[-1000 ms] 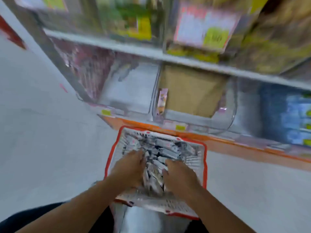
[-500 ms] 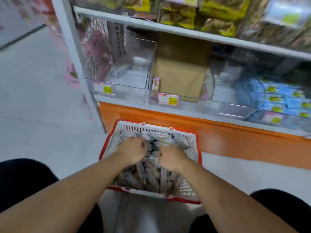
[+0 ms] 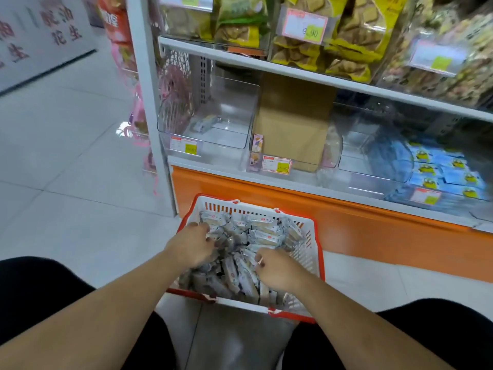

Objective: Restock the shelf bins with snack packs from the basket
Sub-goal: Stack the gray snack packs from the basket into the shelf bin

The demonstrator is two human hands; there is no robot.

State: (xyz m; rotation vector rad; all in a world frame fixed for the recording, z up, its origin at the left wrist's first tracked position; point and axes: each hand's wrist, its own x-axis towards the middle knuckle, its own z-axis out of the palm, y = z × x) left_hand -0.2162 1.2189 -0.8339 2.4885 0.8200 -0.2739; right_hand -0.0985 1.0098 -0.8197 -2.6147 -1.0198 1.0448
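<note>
Head view. A white basket (image 3: pixel 306 237) with a red rim sits on the floor at 6 o'clock, just in front of the orange base of the shelf unit. It is heaped with small white and grey snack packs (image 3: pixel 262 231), too many and too jumbled to count.

On the lowest shelf (image 3: pixel 306 182), at 12 o'clock from the basket, three clear bins stand in a row. The left bin (image 3: pixel 229 113), at 11 o'clock, holds only a few of the same pale packs lying at its back left. The middle bin (image 3: pixel 330 153) holds a plain brown cardboard box (image 3: pixel 293 124), with two small purple packs at its front left corner. The right bin (image 3: pixel 373 145), at 1 o'clock, looks bare inside, though glare blurs it. Beside it, at 2 o'clock, lie stacked blue packs (image 3: pixel 448 172). Three price tags show along this row.

The shelf above, at 12 to 1 o'clock, carries clear bins of yellow and green biscuit bags (image 3: pixel 354 38).

Both forearms reach forward from the bottom edge into the basket. The left hand (image 3: pixel 192 245) lies palm down on the pile at its left side, fingers curled into the packs. The right hand (image 3: pixel 277 268) lies lower right on the pile, fingers bent and pinching among the packs. Which packs either hand has hold of cannot be told.
</note>
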